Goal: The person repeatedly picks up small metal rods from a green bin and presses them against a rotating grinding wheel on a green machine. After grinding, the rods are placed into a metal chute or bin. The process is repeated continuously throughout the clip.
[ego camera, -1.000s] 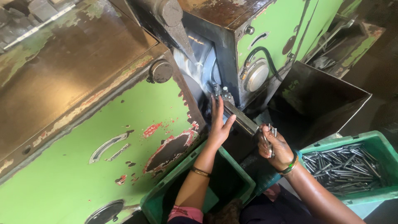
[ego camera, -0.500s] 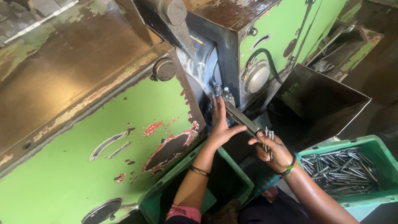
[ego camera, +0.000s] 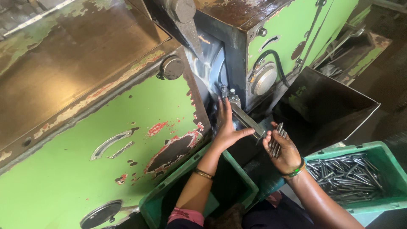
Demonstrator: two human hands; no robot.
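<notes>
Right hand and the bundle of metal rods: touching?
Touching. The head view shows the right hand with fingers curled around the bundle of metal rods, rod tips sticking up above the fingers.

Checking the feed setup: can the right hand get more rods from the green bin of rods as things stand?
Probably yes: the right hand hovers just left of the green bin, whose top is open, though it already grips several rods.

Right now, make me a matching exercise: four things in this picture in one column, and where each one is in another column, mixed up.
Things:
1. left hand
2. right hand
3. loose metal pins
4. round knob

Places:
A. on the green machine's upper edge
B. gripping a bundle of metal pins
C. in the green crate
D. flat against the metal guide rail

Pairs: 1-D, 2-B, 3-C, 4-A
</notes>
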